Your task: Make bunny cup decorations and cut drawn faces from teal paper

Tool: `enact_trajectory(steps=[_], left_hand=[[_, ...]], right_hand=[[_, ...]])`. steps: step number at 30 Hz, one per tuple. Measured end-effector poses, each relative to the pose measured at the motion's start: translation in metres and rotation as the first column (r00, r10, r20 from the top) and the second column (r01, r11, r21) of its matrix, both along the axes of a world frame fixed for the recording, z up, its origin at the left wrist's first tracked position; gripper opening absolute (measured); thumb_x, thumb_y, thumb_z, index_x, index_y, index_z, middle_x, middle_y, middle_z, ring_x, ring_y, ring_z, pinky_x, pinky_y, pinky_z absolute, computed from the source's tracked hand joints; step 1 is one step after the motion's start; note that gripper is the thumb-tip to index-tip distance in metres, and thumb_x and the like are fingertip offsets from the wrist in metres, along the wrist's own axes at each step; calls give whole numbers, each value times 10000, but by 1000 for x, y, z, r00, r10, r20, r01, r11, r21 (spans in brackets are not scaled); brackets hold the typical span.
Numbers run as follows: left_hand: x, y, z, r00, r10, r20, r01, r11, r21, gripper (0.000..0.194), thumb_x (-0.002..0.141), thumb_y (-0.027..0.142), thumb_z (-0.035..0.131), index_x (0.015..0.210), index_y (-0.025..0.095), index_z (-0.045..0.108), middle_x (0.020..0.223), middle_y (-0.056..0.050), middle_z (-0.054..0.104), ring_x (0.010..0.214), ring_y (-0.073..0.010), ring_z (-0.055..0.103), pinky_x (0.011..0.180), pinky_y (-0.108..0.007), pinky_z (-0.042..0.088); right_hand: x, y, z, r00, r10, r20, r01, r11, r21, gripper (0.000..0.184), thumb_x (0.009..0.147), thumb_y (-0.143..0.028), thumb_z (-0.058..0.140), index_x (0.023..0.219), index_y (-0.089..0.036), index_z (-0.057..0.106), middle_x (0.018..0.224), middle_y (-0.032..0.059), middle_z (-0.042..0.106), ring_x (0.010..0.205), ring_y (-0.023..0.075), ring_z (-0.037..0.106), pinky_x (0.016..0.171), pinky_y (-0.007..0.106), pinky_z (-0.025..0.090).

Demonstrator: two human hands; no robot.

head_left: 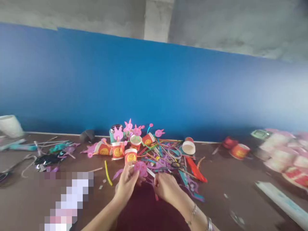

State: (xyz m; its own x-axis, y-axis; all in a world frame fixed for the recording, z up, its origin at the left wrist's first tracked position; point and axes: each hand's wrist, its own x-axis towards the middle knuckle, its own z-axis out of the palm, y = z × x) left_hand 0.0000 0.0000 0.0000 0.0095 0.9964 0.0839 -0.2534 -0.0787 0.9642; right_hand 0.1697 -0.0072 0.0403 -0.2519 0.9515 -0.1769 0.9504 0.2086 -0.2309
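A pink, round cutout (141, 168) with darker marks, like a pig's face, is pinched in my left hand (127, 180). My right hand (166, 187) is closed beside it, the fingers curled round one end of a narrow white strip (151, 173). The strip reaches toward the cutout; whether the two touch, I cannot tell. Just beyond my hands stand red paper cups (130, 156) with yellow prints and white rims. Pink animal cutouts (118, 132) stick up from some of the cups. Past my right hand spreads a tangle of coloured sticks and strips (166, 154).
One paper cup (189, 146) lies tipped at the right of the pile, near a red plastic piece (196, 170). Farther right are another red cup (240, 151) and stacked pale items (280, 150). Craft scraps (50, 158) lie left. A blue wall (154, 83) rises behind the brown table (223, 183).
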Motion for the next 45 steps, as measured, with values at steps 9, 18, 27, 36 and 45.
enact_trajectory(steps=[9, 18, 27, 36, 45], left_hand=[[0, -1, 0, 998, -63, -17, 61, 993, -103, 451, 696, 450, 686, 1001, 174, 501, 801, -55, 710, 604, -198, 689, 491, -249, 505], [2, -1, -5, 996, -84, 8, 85, 988, -129, 377, 697, 466, 695, 861, 173, 524, 719, -33, 706, 597, -192, 689, 514, -253, 521], [-9, 6, 0, 973, 175, 153, -157, 980, -122, 346, 701, 438, 702, 864, 198, 513, 754, -11, 697, 648, -186, 698, 495, -218, 505], [-12, 8, -2, 975, 193, 106, -184, 979, -93, 413, 669, 427, 737, 939, 166, 566, 790, -45, 713, 630, -204, 701, 491, -230, 506], [-17, 12, -2, 944, 293, 150, -283, 955, -86, 384, 687, 459, 723, 901, 160, 611, 705, -28, 711, 636, -215, 696, 538, -254, 525]], right_hand=[[-1, 14, -14, 971, -94, -218, 126, 982, 138, 155, 781, -138, 544, 767, -154, 698, 788, 100, 724, 781, 227, 677, 677, 259, 447], [-11, 32, -16, 562, -65, -825, 98, 995, -12, 193, 789, -306, 563, 695, -149, 623, 646, 5, 630, 612, 132, 563, 594, 225, 420], [-1, 43, -25, 892, -91, -442, 185, 967, 174, 187, 768, -177, 511, 730, -196, 693, 778, 41, 721, 764, 192, 649, 688, 253, 414], [-8, 47, -29, 962, -30, -273, 93, 971, 221, 199, 779, -173, 525, 852, -197, 709, 925, 62, 717, 895, 197, 649, 769, 245, 426], [2, 54, -37, 942, -46, -333, 146, 948, 283, 242, 837, -152, 449, 846, -190, 688, 897, 62, 712, 875, 175, 647, 779, 240, 431]])
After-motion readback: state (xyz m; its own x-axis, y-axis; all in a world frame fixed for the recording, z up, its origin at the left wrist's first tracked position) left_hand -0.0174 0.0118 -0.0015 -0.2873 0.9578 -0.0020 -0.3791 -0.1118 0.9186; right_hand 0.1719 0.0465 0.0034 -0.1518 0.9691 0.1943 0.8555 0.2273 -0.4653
